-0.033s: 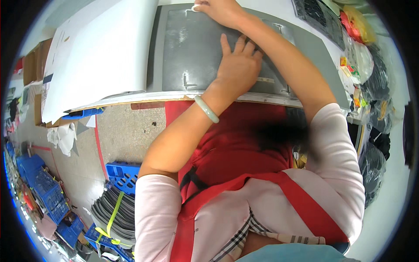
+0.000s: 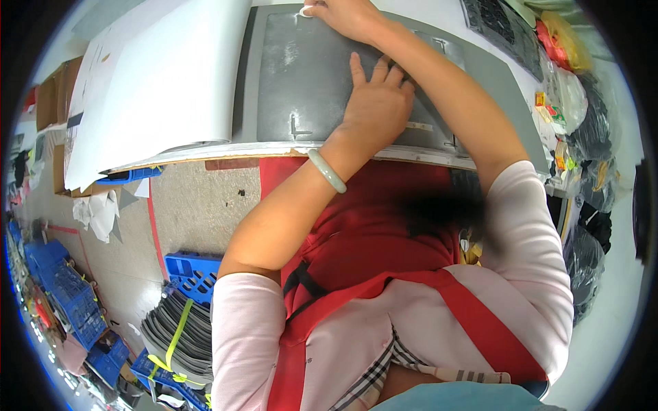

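A dark grey flat sheet point(image 2: 308, 75) lies on the table, with L-shaped corner marks and whitish smears. My left hand point(image 2: 377, 103) rests flat on its middle, fingers spread, palm down. A pale green bangle point(image 2: 326, 171) circles that wrist. My right arm reaches across to the far left corner of the sheet. There my right hand point(image 2: 346, 17) pinches a small white piece point(image 2: 306, 11) against the surface, beside a white-smeared corner mark. Its exact kind is too small to make out. A short light strip point(image 2: 419, 126) lies on the sheet near its front edge.
Large white sheets point(image 2: 157, 75) cover the left of the table, curling at their right edge. A black textured panel point(image 2: 500, 38) and plastic bags point(image 2: 593, 103) sit at the right. Below left stand blue crates point(image 2: 75, 308) and a strapped stack of grey sheets point(image 2: 179, 335).
My left hand has shifted very slightly to the right on the sheet. The right hand keeps its pinch at the far left corner.
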`<action>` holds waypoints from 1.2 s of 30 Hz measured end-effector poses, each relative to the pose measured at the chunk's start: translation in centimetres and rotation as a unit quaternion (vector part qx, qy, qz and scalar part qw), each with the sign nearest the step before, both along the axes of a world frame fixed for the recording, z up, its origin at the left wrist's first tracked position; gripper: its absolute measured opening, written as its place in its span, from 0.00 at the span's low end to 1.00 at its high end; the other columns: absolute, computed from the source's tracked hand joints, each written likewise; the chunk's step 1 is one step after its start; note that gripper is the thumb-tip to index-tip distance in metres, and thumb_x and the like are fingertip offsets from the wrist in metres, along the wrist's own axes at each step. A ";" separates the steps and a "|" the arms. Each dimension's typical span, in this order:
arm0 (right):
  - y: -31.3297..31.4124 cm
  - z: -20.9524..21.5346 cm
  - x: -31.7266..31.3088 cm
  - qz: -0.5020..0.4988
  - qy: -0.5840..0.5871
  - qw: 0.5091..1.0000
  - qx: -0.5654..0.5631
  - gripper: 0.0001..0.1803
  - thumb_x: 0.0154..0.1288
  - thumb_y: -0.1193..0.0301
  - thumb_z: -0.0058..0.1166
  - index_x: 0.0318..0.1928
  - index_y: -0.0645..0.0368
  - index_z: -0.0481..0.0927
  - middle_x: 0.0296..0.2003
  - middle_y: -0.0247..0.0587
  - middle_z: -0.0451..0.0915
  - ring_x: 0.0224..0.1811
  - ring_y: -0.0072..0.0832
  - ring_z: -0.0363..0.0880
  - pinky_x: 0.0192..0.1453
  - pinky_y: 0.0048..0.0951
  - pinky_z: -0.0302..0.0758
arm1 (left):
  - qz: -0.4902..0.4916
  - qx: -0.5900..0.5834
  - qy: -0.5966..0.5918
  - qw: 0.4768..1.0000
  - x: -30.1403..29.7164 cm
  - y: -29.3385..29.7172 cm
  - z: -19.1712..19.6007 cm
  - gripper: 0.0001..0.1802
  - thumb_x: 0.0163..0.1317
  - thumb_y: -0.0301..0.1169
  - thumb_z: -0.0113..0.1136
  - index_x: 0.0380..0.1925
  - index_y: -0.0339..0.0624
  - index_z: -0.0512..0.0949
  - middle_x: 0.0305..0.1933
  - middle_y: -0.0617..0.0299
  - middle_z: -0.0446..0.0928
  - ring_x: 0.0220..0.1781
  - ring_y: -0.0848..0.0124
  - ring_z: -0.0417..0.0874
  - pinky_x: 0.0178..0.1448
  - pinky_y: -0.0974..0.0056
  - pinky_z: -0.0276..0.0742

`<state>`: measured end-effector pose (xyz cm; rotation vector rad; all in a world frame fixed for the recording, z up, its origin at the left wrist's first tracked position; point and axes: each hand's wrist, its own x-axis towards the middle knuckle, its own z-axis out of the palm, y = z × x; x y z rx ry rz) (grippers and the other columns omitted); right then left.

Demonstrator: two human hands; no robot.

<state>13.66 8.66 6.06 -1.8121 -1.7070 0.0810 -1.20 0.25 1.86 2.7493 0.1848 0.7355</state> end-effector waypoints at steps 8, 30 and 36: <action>2.3 -0.3 -0.3 0.019 -0.129 0.991 -0.009 0.10 0.64 0.71 0.61 0.34 0.68 0.83 0.36 0.62 0.83 0.41 0.58 0.82 0.48 0.50 0.77 | 0.027 0.050 -0.011 0.998 0.1 0.1 0.4 0.16 0.69 0.36 0.59 0.53 0.44 0.83 0.64 0.56 0.75 0.73 0.54 0.70 0.71 0.20 0.58; -4.2 1.6 -5.4 -0.046 0.324 0.931 -0.161 0.08 0.68 0.71 0.56 0.36 0.65 0.79 0.23 0.39 0.82 0.19 0.24 0.79 0.23 0.26 0.78 | 0.045 0.110 0.012 0.993 0.2 0.1 -1.2 0.21 0.68 0.37 0.58 0.58 0.41 0.80 0.65 0.51 0.74 0.73 0.49 0.68 0.69 0.21 0.61; -8.8 3.7 -11.1 0.001 0.310 0.902 -0.301 0.09 0.70 0.67 0.58 0.40 0.60 0.78 0.23 0.31 0.78 0.22 0.16 0.73 0.23 0.22 0.69 | 0.002 0.019 -0.097 0.995 -0.7 0.5 -0.3 0.16 0.66 0.35 0.58 0.53 0.48 0.81 0.60 0.55 0.77 0.64 0.50 0.77 0.71 0.47 0.70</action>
